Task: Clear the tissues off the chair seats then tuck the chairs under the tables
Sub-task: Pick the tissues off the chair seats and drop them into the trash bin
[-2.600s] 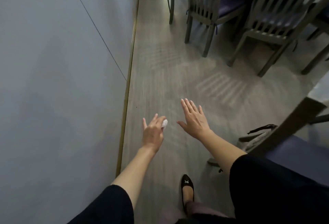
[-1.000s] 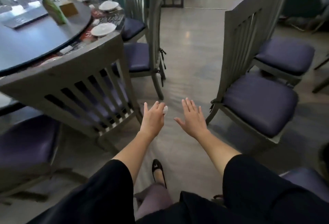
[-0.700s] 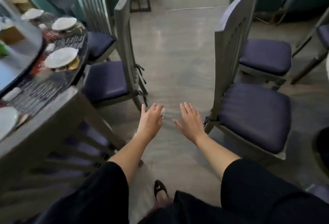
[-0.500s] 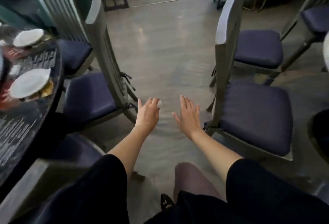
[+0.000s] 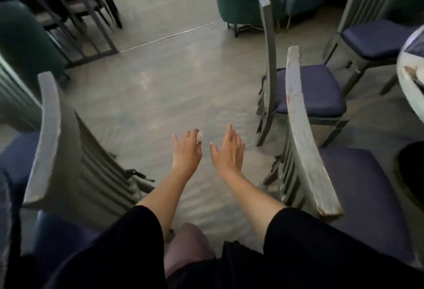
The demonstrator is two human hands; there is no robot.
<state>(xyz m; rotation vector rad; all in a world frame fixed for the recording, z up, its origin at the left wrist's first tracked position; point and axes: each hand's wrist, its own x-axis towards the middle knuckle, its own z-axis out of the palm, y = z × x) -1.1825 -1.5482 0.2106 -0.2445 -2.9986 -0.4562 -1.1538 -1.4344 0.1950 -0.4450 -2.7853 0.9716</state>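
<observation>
Carrying: left hand pinches tissue at fingertips, above floor.
Right hand: fingers straight, empty.
Tip: likely best to push near chair by backrest, straight in.

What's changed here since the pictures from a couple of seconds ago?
The person has walked from beside a wall into the aisle between chairs, past a laid table now out of view. Nothing was taken or let go: the left hand still pinches the small white tissue, the right hand stays open and empty.
</observation>
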